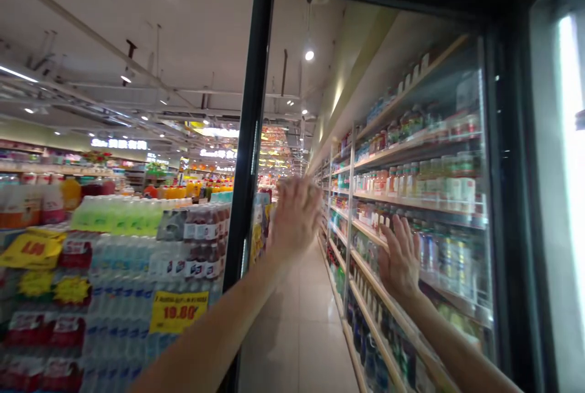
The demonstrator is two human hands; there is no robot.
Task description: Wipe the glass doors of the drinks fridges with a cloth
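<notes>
2 raised nr glass dr (pixel 250 128): L hand (pixel 296 213), R hand (pixel 402 262).

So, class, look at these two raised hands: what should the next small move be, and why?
Probably shift the left hand to the left upright of the black frame. It and the right hand are raised before the glass, seemingly holding nothing; neither is on the frame, which looks easier to grip.
</notes>
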